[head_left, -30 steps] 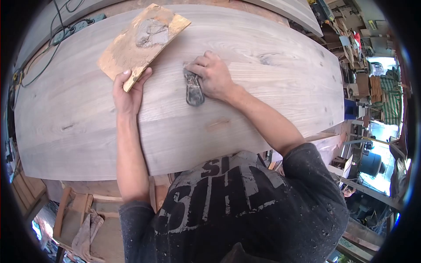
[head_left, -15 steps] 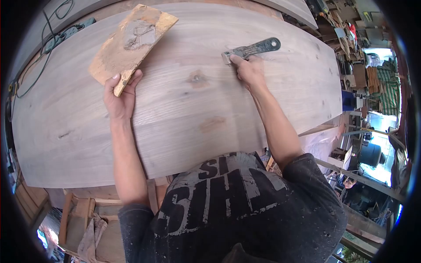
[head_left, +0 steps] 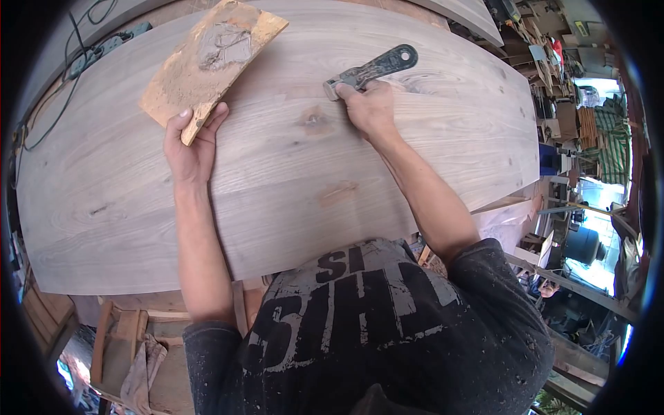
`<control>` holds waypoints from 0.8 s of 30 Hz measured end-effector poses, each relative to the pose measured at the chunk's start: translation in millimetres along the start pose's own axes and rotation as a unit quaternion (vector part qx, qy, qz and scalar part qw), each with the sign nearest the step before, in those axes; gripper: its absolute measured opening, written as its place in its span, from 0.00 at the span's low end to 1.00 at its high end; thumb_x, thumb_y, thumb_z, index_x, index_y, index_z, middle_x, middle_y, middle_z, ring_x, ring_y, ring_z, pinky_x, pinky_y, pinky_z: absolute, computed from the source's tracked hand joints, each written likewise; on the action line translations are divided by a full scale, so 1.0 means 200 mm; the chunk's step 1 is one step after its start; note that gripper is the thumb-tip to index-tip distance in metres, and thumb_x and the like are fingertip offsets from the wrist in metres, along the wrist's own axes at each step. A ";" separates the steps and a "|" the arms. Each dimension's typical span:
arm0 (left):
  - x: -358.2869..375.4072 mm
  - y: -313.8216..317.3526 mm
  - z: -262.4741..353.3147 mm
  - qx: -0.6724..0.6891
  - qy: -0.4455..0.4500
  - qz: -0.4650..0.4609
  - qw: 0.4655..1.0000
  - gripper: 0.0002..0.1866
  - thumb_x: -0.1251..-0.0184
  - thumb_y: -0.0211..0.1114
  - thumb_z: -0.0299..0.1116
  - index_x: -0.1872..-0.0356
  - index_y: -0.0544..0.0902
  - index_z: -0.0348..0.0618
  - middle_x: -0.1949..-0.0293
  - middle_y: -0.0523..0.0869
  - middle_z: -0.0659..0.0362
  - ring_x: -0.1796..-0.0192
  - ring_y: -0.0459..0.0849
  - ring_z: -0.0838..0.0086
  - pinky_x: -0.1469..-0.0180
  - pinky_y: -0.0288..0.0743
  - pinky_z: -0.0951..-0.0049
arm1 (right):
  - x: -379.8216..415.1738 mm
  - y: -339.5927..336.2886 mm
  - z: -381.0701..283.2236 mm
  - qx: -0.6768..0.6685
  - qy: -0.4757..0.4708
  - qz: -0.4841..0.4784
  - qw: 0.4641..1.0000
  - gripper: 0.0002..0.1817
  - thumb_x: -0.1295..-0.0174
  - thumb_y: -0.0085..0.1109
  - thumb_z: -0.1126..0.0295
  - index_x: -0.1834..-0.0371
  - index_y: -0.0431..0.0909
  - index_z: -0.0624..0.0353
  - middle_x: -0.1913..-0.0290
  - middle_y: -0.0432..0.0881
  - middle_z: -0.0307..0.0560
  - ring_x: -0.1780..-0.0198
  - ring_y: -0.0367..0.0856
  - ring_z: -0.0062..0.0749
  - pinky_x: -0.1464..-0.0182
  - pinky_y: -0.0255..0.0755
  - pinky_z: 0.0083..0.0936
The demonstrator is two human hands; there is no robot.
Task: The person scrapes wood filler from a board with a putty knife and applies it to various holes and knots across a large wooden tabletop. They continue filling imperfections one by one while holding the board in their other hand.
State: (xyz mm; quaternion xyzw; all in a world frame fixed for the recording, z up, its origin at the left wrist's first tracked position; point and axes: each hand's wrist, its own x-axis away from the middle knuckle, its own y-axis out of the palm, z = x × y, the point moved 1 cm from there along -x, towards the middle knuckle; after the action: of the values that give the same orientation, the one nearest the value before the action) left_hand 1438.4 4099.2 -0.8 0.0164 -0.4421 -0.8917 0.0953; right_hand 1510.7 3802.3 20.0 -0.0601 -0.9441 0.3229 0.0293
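My left hand grips the lower corner of a small wooden board, held tilted above the tabletop. Grey-brown filler paste is smeared on the board's upper face. In my right hand is a putty knife with a dark handle that has a hole at its end. Its short blade points left, close over the wide greyish wood panel. A dark knot in the panel lies just below and left of the blade. Nearer me is a reddish-brown patch in the grain.
At the far left lies a power strip with a black cable. Another wood panel lies beyond the far edge. A wooden frame with a cloth stands at lower left. Cluttered shelves line the right side.
My right hand has moved left with the putty knife, closer to the knot. The board in my left hand has shifted slightly up, away from me.
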 end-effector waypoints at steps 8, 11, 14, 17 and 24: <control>0.00 0.00 0.00 0.004 -0.003 -0.003 1.000 0.26 0.35 0.55 0.32 0.37 0.67 0.29 0.48 0.83 0.42 0.50 0.86 0.51 0.40 0.77 0.50 | 0.04 0.14 -0.17 0.010 -0.012 -0.030 0.999 0.16 0.49 0.63 0.61 0.73 0.85 0.67 0.73 0.84 0.59 0.67 0.86 0.46 0.58 0.77 0.36; 0.00 -0.01 0.00 0.004 -0.011 -0.005 1.000 0.26 0.35 0.55 0.32 0.37 0.67 0.29 0.49 0.84 0.42 0.51 0.86 0.51 0.39 0.76 0.49 | 0.06 0.19 -0.25 -0.005 0.005 -0.066 0.998 0.16 0.48 0.62 0.60 0.73 0.84 0.67 0.74 0.84 0.60 0.67 0.86 0.47 0.59 0.77 0.37; 0.00 -0.02 0.01 0.003 -0.015 -0.007 1.000 0.26 0.35 0.55 0.32 0.37 0.68 0.29 0.48 0.84 0.42 0.51 0.86 0.51 0.38 0.76 0.49 | 0.09 0.32 -0.27 0.017 -0.010 -0.086 0.996 0.17 0.47 0.61 0.60 0.71 0.84 0.67 0.72 0.84 0.62 0.66 0.85 0.51 0.58 0.77 0.38; 0.00 -0.03 0.01 0.019 -0.016 -0.020 0.999 0.26 0.35 0.54 0.32 0.38 0.68 0.27 0.49 0.83 0.41 0.50 0.86 0.50 0.39 0.77 0.49 | 0.07 0.32 -0.26 0.007 -0.041 -0.062 0.997 0.18 0.47 0.63 0.59 0.73 0.83 0.69 0.75 0.83 0.58 0.70 0.83 0.44 0.62 0.77 0.35; 0.02 -0.03 -0.01 0.017 0.010 0.025 0.999 0.26 0.35 0.54 0.32 0.38 0.68 0.28 0.49 0.83 0.40 0.51 0.86 0.51 0.39 0.77 0.50 | 0.01 -0.32 0.10 -0.241 0.113 -0.010 0.964 0.08 0.41 0.64 0.73 0.75 0.79 0.62 0.83 0.74 0.37 0.89 0.64 0.18 0.87 0.54 0.21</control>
State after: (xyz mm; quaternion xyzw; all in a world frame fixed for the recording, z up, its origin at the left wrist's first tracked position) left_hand 1434.6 4100.2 -6.5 0.0159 -0.4566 -0.8812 0.1219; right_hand 1500.9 3740.5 43.4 -0.0925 -0.9850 0.0770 0.1234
